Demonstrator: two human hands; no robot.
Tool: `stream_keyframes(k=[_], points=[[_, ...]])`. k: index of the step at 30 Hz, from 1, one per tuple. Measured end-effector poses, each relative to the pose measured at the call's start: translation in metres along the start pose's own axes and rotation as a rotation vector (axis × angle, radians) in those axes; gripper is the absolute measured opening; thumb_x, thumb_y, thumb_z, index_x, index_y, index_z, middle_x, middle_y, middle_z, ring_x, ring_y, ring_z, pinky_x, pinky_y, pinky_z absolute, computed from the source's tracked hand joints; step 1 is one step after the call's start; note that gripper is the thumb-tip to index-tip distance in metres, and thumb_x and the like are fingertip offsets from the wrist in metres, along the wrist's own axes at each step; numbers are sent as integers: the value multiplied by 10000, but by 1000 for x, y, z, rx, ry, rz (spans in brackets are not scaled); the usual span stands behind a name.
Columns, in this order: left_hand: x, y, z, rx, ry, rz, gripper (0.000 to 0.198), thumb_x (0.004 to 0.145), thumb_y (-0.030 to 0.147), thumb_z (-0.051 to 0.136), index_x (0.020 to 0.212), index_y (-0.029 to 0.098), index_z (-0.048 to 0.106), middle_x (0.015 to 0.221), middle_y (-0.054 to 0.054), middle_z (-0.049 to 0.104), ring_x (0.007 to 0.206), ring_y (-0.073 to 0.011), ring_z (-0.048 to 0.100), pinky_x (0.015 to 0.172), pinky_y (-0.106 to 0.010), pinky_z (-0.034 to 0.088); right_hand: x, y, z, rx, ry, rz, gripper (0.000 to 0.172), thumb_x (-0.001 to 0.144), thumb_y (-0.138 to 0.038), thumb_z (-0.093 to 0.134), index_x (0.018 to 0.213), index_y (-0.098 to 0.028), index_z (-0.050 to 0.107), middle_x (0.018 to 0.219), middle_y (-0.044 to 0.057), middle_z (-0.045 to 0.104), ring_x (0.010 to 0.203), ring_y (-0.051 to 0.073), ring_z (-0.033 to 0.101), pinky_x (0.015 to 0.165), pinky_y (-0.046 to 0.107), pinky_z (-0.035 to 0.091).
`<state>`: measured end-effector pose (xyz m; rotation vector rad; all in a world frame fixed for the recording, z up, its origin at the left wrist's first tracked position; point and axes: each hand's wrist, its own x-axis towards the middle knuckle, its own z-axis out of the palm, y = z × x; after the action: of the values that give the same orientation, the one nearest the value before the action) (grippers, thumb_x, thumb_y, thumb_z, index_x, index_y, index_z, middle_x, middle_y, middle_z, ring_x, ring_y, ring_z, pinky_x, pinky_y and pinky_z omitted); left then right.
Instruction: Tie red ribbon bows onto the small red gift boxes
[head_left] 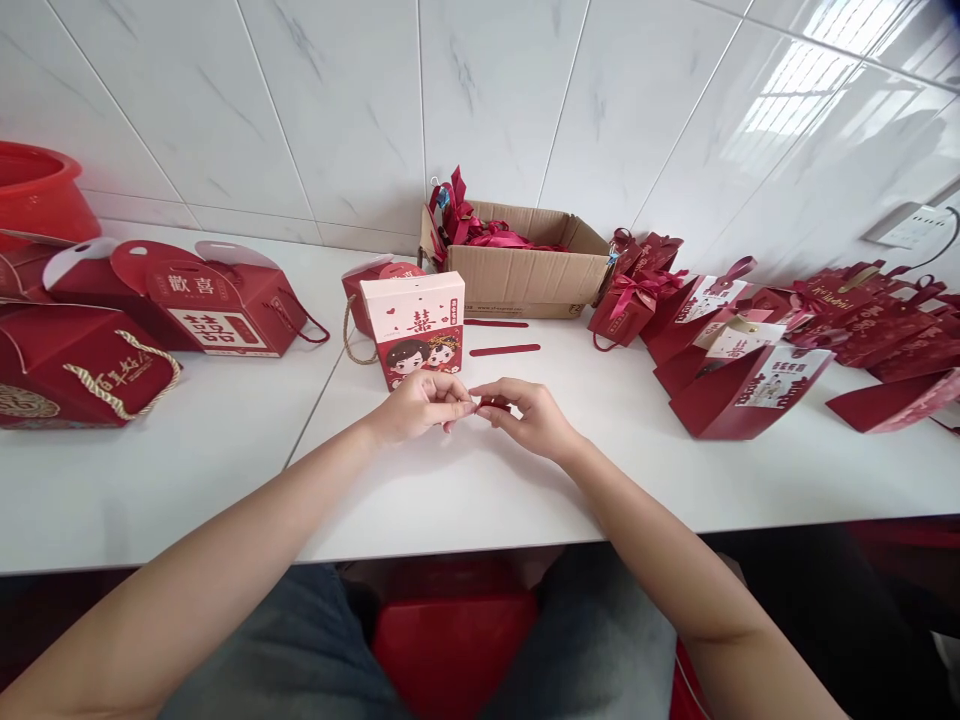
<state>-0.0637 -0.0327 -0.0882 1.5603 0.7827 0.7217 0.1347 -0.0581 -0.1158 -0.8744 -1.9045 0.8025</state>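
A white table (225,470) carries a cardboard box (525,265) of ribbons; in front of that box stands a pink gift box (414,325). Just before the gift box, the left hand (416,405) and right hand (529,415) pinch a small red ribbon piece (491,405) between fingertips, apparently folding it; finer fingertip control seems needed.

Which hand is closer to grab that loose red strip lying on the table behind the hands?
Probably the right hand. The nearer loose red strip lies on the white table just beyond it, to the right of the pink gift box. The left hand sits directly in front of that box and would have to cross over.
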Motion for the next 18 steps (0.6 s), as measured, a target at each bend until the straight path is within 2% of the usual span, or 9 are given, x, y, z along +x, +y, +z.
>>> stream_keyframes(k=[4, 7, 12, 18], points=[[2, -3, -1, -46, 5, -57, 227, 685, 325, 755, 675, 133, 635, 503, 17, 575, 456, -90, 527, 465, -209, 412, 0, 0, 2, 44, 48, -49, 226, 886, -367, 611, 959, -188, 728, 918, 70, 711, 626, 116, 655, 610, 270, 577], [4, -6, -2, -44, 5, -91, 219, 699, 329, 738, 710, 132, 642, 489, 20, 566, 445, -89, 512, 460, -208, 397, 0, -2, 3, 47, 80, -9, 186, 864, -341, 643, 895, -183, 737, 871, 59, 726, 598, 118, 668, 589, 260, 576], [4, -5, -4, 113, -16, -74, 198, 697, 309, 731, 714, 126, 656, 588, -6, 617, 476, -94, 544, 496, -221, 443, -2, -3, 5, -65, 69, 20, 87, 854, -233, 635, 819, -191, 703, 775, 26, 714, 547, 107, 642, 565, 250, 553], [1, -4, -6, 246, -9, -19, 219, 715, 348, 716, 723, 136, 662, 587, -10, 616, 495, -111, 560, 486, -223, 455, -3, -2, 8, -122, 54, -53, 135, 851, -134, 548, 786, -193, 651, 744, 21, 696, 619, 121, 633, 590, 250, 525]])
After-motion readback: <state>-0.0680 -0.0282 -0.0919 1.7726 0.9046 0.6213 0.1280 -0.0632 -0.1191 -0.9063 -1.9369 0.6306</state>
